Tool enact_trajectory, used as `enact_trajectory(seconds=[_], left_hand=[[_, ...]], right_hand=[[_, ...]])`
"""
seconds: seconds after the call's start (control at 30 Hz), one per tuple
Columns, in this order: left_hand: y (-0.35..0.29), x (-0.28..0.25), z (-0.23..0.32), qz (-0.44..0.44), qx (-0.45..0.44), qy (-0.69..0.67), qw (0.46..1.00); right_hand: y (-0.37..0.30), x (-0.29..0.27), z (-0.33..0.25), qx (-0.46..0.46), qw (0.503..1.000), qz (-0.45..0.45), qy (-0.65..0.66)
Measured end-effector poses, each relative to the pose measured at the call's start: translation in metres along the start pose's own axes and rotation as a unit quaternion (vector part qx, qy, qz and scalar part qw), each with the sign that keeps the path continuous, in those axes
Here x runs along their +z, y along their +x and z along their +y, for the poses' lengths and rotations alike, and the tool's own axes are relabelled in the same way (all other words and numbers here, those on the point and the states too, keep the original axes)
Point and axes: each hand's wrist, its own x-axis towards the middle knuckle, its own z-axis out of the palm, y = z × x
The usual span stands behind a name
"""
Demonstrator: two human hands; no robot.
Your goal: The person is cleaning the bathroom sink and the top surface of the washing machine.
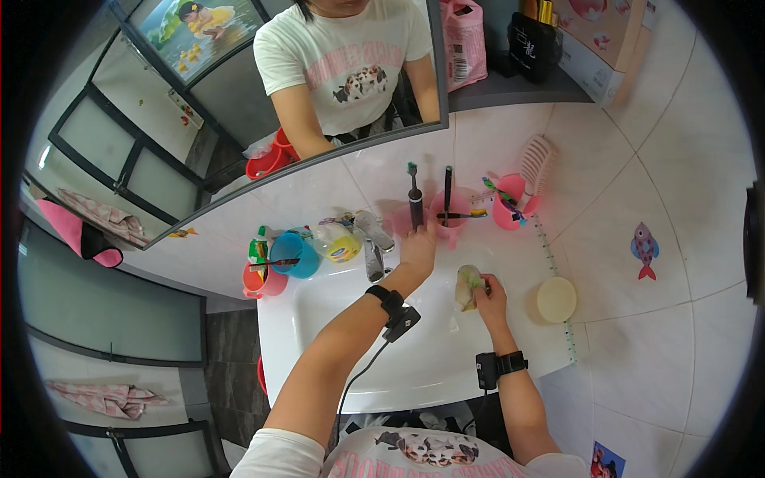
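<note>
Firstly, at the back left corner of the white washbasin [277, 334], an orange-pink cup [265, 282] was noted, with a green-and-white tube [257, 247] standing in it. Just beside it, along the back edge, a blue cup [295, 256] is placed, followed by a yellow-labelled bottle [343, 245] and a chrome faucet [374, 260].

Right of the faucet, the left hand [418, 248] is extended to the back edge, a black strap [388, 303] being worn on its wrist. Its fingers are pointed forward at a pink cup [400, 217] and the lower part of an upright dark toothbrush [414, 203]; whether either is gripped cannot be told. A second pink cup [448, 229] is found just to the right, with toothbrushes in it.

Over the right part of the bowl, a pale, soft-looking piece [466, 288] is pinched at its right side between the thumb and fingers of the right hand [492, 300]; whether the bowl is touched by it cannot be told.

At the back right corner, a third pink cup [505, 213] is seen, holding toothbrushes and a pink hairbrush [537, 163]. Near the right edge, a round cream container [556, 300] is positioned.
</note>
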Motion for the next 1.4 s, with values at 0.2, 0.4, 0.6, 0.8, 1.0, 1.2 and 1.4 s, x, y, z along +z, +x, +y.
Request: enact_trajectory(seconds=[0.2,0.4,0.6,0.8,1.0,1.2,1.4], left_hand=[[0.002,-0.002,-0.001,0.005,-0.025,-0.095,0.995],[0.001,-0.008,0.004,0.020,-0.028,-0.037,0.999],[-0.014,-0.064,0.050,0.176,0.140,-0.013,0.974],[0.000,-0.035,0.110,0.085,0.233,-0.196,0.949],[0.023,-0.023,0.145,0.078,0.330,-0.195,0.920],[0.056,-0.023,0.165,-0.121,0.260,-0.061,0.956],[0.078,-0.006,0.155,-0.019,0.163,-0.077,0.983]], right_hand=[[-0.001,0.002,0.002,0.002,1.000,-0.012,-0.005],[-0.002,0.001,-0.005,0.027,0.999,-0.017,-0.012],[-0.011,-0.009,-0.011,0.033,0.999,0.010,-0.023],[-0.018,-0.018,0.004,0.037,0.998,0.047,-0.020],[-0.013,-0.030,0.028,-0.007,0.991,0.129,0.018],[-0.016,-0.030,-0.007,-0.034,0.979,0.178,-0.094],[-0.011,-0.018,-0.005,-0.133,0.943,0.139,-0.270]])
